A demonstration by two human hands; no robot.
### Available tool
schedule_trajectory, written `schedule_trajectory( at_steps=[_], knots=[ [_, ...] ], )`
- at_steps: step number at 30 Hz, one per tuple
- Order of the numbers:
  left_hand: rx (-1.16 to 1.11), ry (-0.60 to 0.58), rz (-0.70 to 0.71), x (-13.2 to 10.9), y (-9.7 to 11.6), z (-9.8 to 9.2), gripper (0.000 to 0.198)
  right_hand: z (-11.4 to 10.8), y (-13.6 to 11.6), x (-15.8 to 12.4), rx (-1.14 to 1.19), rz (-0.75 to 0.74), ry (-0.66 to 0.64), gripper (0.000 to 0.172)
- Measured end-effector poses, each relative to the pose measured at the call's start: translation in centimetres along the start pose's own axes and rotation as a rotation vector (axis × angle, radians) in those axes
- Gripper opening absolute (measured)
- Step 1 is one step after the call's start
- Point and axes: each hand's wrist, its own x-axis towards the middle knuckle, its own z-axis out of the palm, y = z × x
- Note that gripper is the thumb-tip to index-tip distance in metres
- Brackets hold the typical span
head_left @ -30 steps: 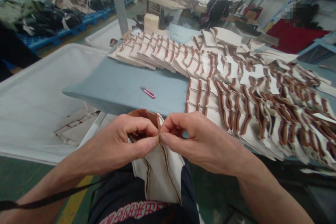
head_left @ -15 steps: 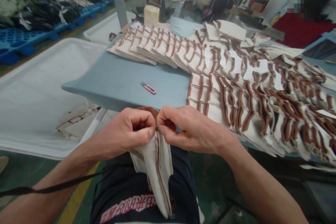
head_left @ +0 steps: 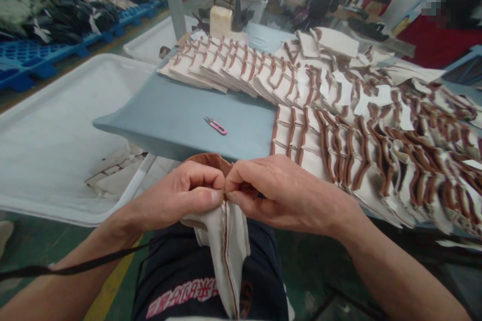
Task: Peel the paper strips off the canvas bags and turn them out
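Observation:
My left hand (head_left: 196, 188) and my right hand (head_left: 269, 188) meet over my lap, both pinching the top edge of a cream fabric piece with brown trim (head_left: 222, 241). Its seam hangs down between them, and a brown inner part curves up behind my fingers. The fingertips nearly touch at the seam, so the exact spot they grip is partly hidden. Beyond my hands, pink-handled thread snips (head_left: 216, 126) lie on the blue table cover (head_left: 161, 115).
Rows of similar cream and brown pieces (head_left: 361, 155) cover the table's right and back. At left stands a large white bin (head_left: 56, 110) with some pieces inside. A yellow block (head_left: 221, 21) sits at the back. Blue pallets (head_left: 26, 57) hold dark cloth, and a person (head_left: 320, 0) is in the background.
My hands remain pinched on the fabric piece, having shifted slightly. More of the brown inner part shows behind my fingers. The whole view has moved a little.

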Motion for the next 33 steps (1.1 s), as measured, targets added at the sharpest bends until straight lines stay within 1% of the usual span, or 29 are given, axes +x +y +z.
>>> schedule_trajectory(
  at_steps=[3, 6, 9, 11, 14, 18, 21, 23, 25, 26, 29, 33],
  knots=[
    [0.045, 0.027, 0.037, 0.0, 0.4, 0.1, 0.033, 0.0, -0.1, 0.0, 0.007, 0.01, 0.0, 0.014],
    [0.057, 0.071, 0.037, 0.2, 0.3, 0.3, 0.033, 0.0, 0.1, 0.2, 0.006, 0.04, -0.005, 0.015],
    [0.024, 0.122, 0.021, 0.3, -0.2, 0.6, 0.032, 0.2, 0.6, 0.3, -0.015, 0.062, 0.003, 0.015],
    [-0.036, 0.149, 0.016, 0.4, -0.5, 0.9, 0.03, 0.4, 0.9, 0.2, -0.008, 0.062, 0.02, 0.015],
    [-0.128, 0.149, 0.03, 0.3, -0.7, 1.3, 0.029, 0.7, 1.5, 0.2, 0.072, 0.042, 0.042, 0.014],
    [-0.147, 0.161, -0.003, 0.1, -0.8, 1.4, 0.03, 1.6, 2.2, 0.1, 0.227, -0.005, 0.063, 0.015],
    [-0.17, 0.185, -0.026, 0.0, -0.5, 1.4, 0.032, 2.3, 2.4, -0.1, 0.269, -0.01, 0.12, 0.013],
    [-0.182, 0.206, -0.031, -0.1, -0.1, 1.5, 0.033, 2.7, 2.3, -0.4, 0.303, 0.022, 0.211, 0.012],
    [-0.142, 0.238, -0.014, -0.2, 0.4, 1.7, 0.033, 3.0, 1.9, -0.8, 0.345, 0.089, 0.301, 0.013],
    [-0.106, 0.259, 0.008, -0.3, 0.6, 1.8, 0.033, 3.2, 1.7, -1.1, 0.357, 0.127, 0.322, 0.014],
    [0.017, 0.33, 0.075, -0.6, 1.0, 2.2, 0.032, 3.8, 0.8, -1.5, 0.348, 0.21, 0.322, 0.012],
    [0.162, 0.419, 0.088, -0.8, 0.8, 2.7, 0.029, 4.8, 0.3, -1.8, 0.292, 0.19, 0.404, 0.011]
  ],
)
